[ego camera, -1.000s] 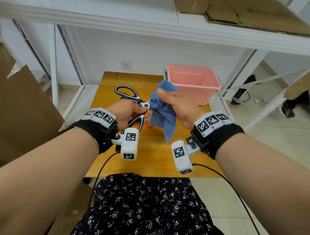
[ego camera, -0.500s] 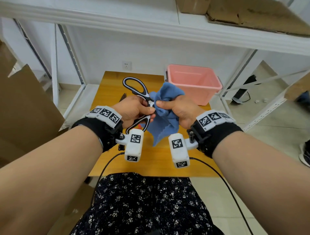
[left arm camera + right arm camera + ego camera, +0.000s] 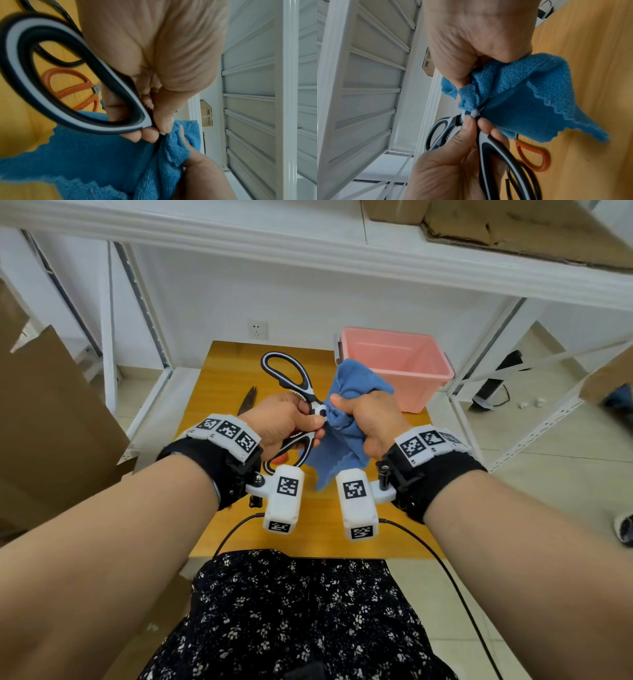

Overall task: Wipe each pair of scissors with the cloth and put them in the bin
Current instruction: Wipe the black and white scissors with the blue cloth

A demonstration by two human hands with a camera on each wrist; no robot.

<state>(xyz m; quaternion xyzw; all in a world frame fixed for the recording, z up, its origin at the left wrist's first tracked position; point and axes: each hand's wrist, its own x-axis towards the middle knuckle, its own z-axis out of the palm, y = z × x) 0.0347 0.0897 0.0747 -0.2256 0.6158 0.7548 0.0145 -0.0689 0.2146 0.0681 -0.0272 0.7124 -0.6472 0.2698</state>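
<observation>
From where I watch, the job looks only partly done: on the left of the wooden table (image 3: 318, 529) a dark pair of scissors (image 3: 247, 405) lies unwiped with only its blades showing past my left wrist, and an orange-handled pair of scissors (image 3: 72, 88) waits flat on the wood under the hands. The pink plastic bin (image 3: 394, 368) at the far right corner shows nothing inside that I can make out, though part of its floor is hidden, so I judge no pair has gone in yet. In the middle, my left hand (image 3: 284, 424) is curled tight round the black-and-white handled kitchen scissors (image 3: 291, 381), thumb and fingertips pinching near the pivot, with one handle loop standing up toward the wall and the other hanging below the fist. Just right of it, touching at the pivot, my right hand (image 3: 368, 422) is closed in a fist on the bunched blue microfibre cloth (image 3: 337, 450), which wraps the blades so completely that I cannot see them; a loose scalloped corner hangs free above the table. This pair is mid-wipe, held in the air, and well short of the bin.
</observation>
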